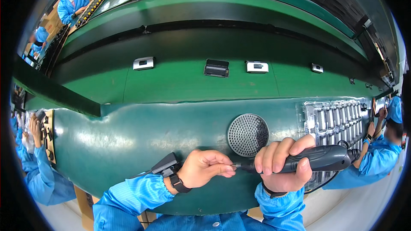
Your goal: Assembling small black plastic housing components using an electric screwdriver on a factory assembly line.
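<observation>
My right hand [284, 162] is wrapped round a black electric screwdriver [319, 158] held level above the bench, its bit pointing left. At the bit's tip, the thumb and fingers of my left hand [205, 169] are pinched together on the metal bit. Whether a small screw sits between those fingertips is hidden. Just beyond the bit stands a round grey dish [239, 134] full of small holes, with dark screws [260, 136] gathered on its right side. A black angular part [165, 162] lies beside my left wrist, partly covered by it.
A clear plastic tray [312, 119] with rows of silver-grey parts lies on the right. Along the green belt [171, 85] are silver-and-black devices [143, 63] and an open black case [216, 68]. A green post [60, 92] crosses at left. Co-workers in blue sit both sides.
</observation>
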Demonstrator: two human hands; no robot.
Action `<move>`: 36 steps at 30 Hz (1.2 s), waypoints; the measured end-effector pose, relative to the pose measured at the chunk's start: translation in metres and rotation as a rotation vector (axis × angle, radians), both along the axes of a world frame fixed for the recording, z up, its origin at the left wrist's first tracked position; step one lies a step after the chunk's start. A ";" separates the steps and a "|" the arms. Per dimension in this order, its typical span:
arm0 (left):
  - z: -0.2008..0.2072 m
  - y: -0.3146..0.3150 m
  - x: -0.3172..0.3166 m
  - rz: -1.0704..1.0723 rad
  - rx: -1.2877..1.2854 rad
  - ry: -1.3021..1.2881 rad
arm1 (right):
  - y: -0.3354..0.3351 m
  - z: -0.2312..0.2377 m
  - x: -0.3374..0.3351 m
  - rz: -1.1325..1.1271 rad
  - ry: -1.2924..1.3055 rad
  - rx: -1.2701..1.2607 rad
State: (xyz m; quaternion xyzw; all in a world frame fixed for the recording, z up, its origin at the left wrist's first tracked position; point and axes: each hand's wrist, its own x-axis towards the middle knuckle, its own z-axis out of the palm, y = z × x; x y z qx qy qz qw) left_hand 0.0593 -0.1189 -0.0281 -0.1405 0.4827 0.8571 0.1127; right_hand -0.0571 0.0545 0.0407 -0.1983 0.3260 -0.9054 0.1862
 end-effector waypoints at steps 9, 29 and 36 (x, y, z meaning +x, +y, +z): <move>0.012 -0.029 -0.048 0.193 -0.311 -0.020 | 0.013 0.001 -0.022 -0.201 0.129 -0.081; -0.035 0.002 -0.302 0.370 -1.127 0.087 | 0.026 -0.001 -0.062 -0.502 -0.104 -0.128; 0.037 -0.034 -0.144 0.339 -0.855 0.483 | 0.033 0.002 -0.061 -0.487 -0.202 -0.192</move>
